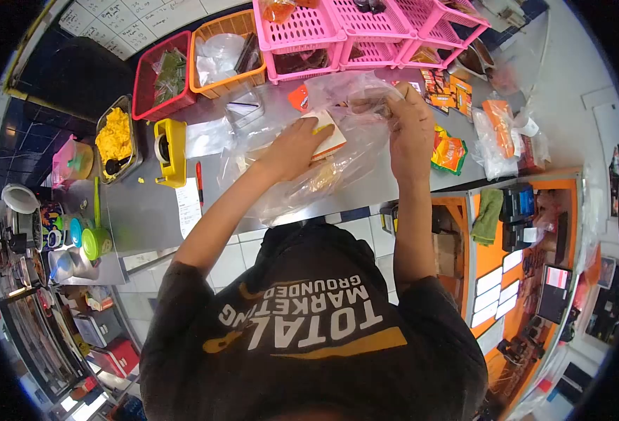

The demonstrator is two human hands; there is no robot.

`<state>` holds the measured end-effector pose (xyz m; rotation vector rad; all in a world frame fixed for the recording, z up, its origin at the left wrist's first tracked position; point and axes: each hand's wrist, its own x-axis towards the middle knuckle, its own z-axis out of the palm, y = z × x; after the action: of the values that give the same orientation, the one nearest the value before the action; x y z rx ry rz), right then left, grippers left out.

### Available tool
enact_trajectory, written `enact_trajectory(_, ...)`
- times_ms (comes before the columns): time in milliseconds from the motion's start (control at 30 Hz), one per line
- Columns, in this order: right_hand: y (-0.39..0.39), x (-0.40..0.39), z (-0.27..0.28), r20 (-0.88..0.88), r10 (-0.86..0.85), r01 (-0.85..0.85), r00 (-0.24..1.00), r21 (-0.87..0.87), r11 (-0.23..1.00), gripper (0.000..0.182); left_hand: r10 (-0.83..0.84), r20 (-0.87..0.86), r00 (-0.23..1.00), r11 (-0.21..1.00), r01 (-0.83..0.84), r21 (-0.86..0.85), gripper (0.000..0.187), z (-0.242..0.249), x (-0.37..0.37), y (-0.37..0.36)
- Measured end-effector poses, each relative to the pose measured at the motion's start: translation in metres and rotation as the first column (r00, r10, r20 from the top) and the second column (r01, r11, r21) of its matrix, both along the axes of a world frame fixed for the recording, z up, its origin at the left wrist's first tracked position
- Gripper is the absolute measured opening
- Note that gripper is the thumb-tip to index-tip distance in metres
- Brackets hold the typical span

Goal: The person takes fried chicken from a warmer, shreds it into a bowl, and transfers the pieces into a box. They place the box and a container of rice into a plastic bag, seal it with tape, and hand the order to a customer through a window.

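A large clear plastic bag (355,165) is spread over the metal counter in front of me. Inside its opening lies a white box with an orange edge (332,145). My left hand (297,149) reaches over this box from the left, its fingers bent across the top and gripping it. Up at the bag's right side, my right hand (411,119) pinches the crumpled film between thumb and fingers. Some yellowish contents show through the plastic below the box, blurred by the film.
Behind the bag stand pink stacking baskets (302,35), an orange basket (207,84) and a red basket (141,91). A yellow tape dispenser (172,158), a receipt (189,209) and a red pen (199,184) lie left. Orange-green packets (450,151) sit right.
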<state>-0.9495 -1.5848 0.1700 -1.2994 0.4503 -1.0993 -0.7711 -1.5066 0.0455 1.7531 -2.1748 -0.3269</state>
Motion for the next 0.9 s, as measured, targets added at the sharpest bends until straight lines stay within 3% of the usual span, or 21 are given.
enact_trajectory(67, -0.001, -0.003, -0.001, 0.003, 0.012, -0.012, 1.0, -0.008, 1.0, 0.018, 0.011, 0.138, 0.99, 1.0, -0.008, -0.022, 0.066, -0.001, -0.001, 0.004)
enact_trajectory(200, 0.002, -0.004, -0.001, 0.001, 0.005, -0.005, 1.0, -0.016, 1.0, 0.015, 0.083, 0.195, 0.977, 0.995, -0.071, -0.066, 0.063, -0.005, -0.009, 0.007)
enact_trajectory(300, 0.0, -0.006, -0.003, -0.043, -0.011, 0.01, 0.999, -0.019, 1.0, 0.015, -0.009, 0.225, 0.974, 0.995, 0.032, -0.098, 0.056, -0.01, -0.014, 0.01)
enact_trajectory(367, 0.002, -0.007, -0.001, -0.056, -0.013, 0.011, 0.998, -0.028, 1.0, 0.015, -0.086, 0.463, 0.882, 0.965, 0.189, -0.181, 0.048, -0.011, -0.02, 0.019)
enact_trajectory(467, 0.01, -0.009, 0.012, -0.072, 0.012, -0.015, 0.997, -0.039, 0.999, 0.016, -0.013, 0.554, 0.832, 0.974, 0.136, -0.181, 0.042, -0.011, -0.037, 0.028)
enact_trajectory(500, 0.012, -0.01, 0.015, -0.075, 0.032, -0.035, 0.997, -0.043, 0.998, 0.016, -0.009, 0.555, 0.832, 0.974, 0.134, -0.184, 0.042, -0.016, -0.038, 0.03)
enact_trajectory(567, 0.008, -0.012, 0.005, -0.082, 0.033, -0.037, 0.996, -0.052, 0.998, 0.016, -0.113, 0.506, 0.855, 0.953, 0.238, -0.188, 0.07, -0.027, -0.038, 0.03)
enact_trajectory(600, 0.007, -0.013, 0.003, -0.091, 0.033, -0.038, 0.995, -0.056, 0.998, 0.017, -0.114, 0.508, 0.854, 0.952, 0.24, -0.19, 0.07, -0.022, -0.038, 0.029)
enact_trajectory(667, 0.01, -0.014, 0.007, -0.074, 0.037, -0.041, 0.997, -0.056, 0.998, 0.016, -0.158, 0.128, 0.979, 0.987, 0.162, -0.019, 0.072, -0.013, -0.038, 0.028)
enact_trajectory(700, 0.012, -0.014, 0.01, -0.054, 0.044, -0.047, 0.998, -0.056, 0.997, 0.016, -0.159, 0.13, 0.979, 0.986, 0.163, -0.021, 0.072, -0.002, -0.035, 0.024)
enact_trajectory(767, 0.014, -0.015, 0.011, -0.042, 0.043, -0.044, 0.998, -0.031, 0.999, 0.016, 0.008, 0.029, 1.0, 1.0, -0.008, -0.02, 0.049, 0.021, -0.027, 0.014)
enact_trajectory(800, 0.015, -0.015, 0.011, -0.03, 0.044, -0.044, 0.999, -0.007, 0.999, 0.016, 0.011, 0.027, 1.0, 1.0, -0.011, -0.02, 0.049, 0.026, -0.022, 0.006)
enact_trajectory(867, 0.014, -0.015, 0.008, -0.045, 0.049, -0.05, 0.998, -0.021, 0.999, 0.016, 0.139, 0.053, 0.989, 0.968, -0.147, 0.205, 0.071, 0.031, -0.009, -0.014)
enact_trajectory(900, 0.013, -0.014, 0.007, -0.059, 0.052, -0.054, 0.997, -0.035, 0.998, 0.016, 0.148, 0.051, 0.988, 0.967, -0.155, 0.202, 0.071, 0.025, -0.007, -0.017)
